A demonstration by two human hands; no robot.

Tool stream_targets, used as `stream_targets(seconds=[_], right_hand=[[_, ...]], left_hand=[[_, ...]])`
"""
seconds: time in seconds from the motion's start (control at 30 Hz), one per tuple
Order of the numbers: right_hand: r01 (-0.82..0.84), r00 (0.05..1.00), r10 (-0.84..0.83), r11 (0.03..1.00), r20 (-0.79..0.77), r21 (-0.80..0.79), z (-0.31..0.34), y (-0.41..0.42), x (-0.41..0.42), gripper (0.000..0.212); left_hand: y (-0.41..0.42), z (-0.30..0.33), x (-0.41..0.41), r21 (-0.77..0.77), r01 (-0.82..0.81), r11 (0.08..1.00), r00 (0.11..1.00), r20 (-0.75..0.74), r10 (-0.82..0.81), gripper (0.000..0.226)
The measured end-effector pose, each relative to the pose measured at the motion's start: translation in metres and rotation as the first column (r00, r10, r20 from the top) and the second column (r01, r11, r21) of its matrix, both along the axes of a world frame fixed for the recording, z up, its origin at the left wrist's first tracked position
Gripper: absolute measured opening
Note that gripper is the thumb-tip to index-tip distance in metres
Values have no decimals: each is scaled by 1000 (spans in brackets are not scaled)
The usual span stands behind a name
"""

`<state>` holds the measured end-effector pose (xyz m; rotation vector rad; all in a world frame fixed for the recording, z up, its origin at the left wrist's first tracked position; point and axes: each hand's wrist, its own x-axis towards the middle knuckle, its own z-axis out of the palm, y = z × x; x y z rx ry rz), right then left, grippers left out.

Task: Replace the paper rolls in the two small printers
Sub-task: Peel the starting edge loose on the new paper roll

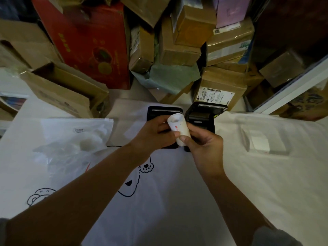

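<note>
Boxes crowd the far side of the white sheet (177, 201); both hands, left hand (156, 134) and right hand (202, 148), clamp one paper roll (178, 129) above two open printers (201, 118). Best find the loose end first, then drop it in squarely.

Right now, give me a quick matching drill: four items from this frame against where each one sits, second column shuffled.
Items:
1. paper roll
2. plastic bag
3. red box
4. right printer

Places:
A. far back left, among the cartons
B. held between both hands
C. flat on the sheet, left of the arms
D. lid open, behind the right hand

Pairs: 1-B, 2-C, 3-A, 4-D
</note>
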<state>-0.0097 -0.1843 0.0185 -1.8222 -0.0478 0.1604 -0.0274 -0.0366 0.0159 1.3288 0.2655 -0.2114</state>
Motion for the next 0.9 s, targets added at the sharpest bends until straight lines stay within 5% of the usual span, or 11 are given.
stream_targets(seconds=[0.23, 0.63, 0.9], right_hand=[[71, 939, 18, 967, 344, -245, 17, -3, -2, 25], [42, 863, 172, 913, 475, -406, 73, 8, 3, 26], [-98, 844, 264, 932, 466, -350, 112, 13, 10, 39]], left_hand=[[5, 13, -2, -173, 38, 984, 995, 96, -22, 41], [11, 54, 2, -394, -37, 918, 990, 113, 88, 27], [19, 108, 9, -296, -19, 955, 983, 171, 72, 33]])
